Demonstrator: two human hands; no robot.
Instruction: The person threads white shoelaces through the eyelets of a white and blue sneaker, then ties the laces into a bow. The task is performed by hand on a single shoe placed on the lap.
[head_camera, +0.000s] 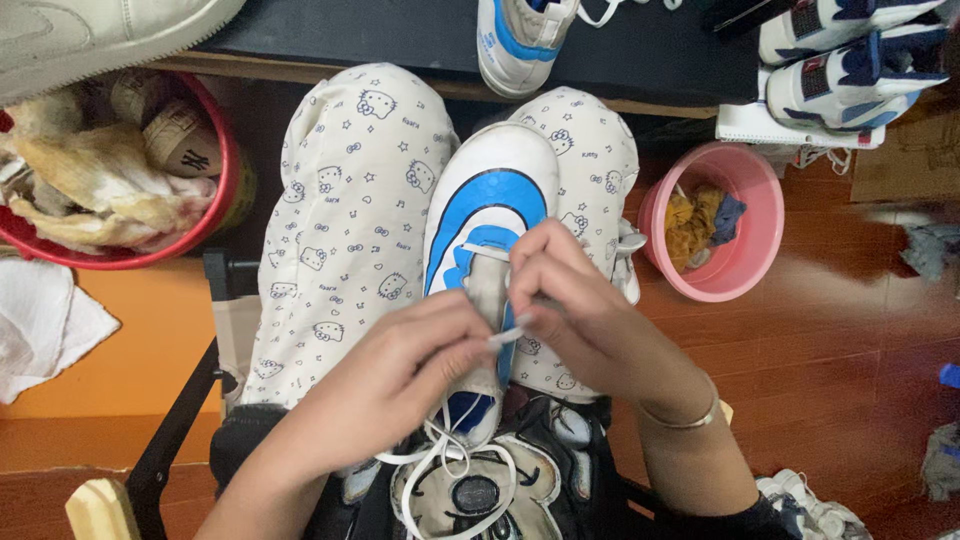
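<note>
Loose white lace (440, 470) loops over the dark shirt nearest the camera. Just above it, the left hand (395, 375) pinches the lace's tip between thumb and fingers, and the right hand (580, 300), a bangle (690, 418) on its wrist, closes its fingers on the same lace at the eyelets. Between them a shoe (490, 215) lies on the lap, toe pointing away: white with blue curved panels and a grey tongue, partly laced. It rests on patterned white trousers (345, 220). Farther off, a red basin (215, 215) of rags sits left, a pink bucket (755, 175) right, and more shoes (850, 60) on a dark shelf.
</note>
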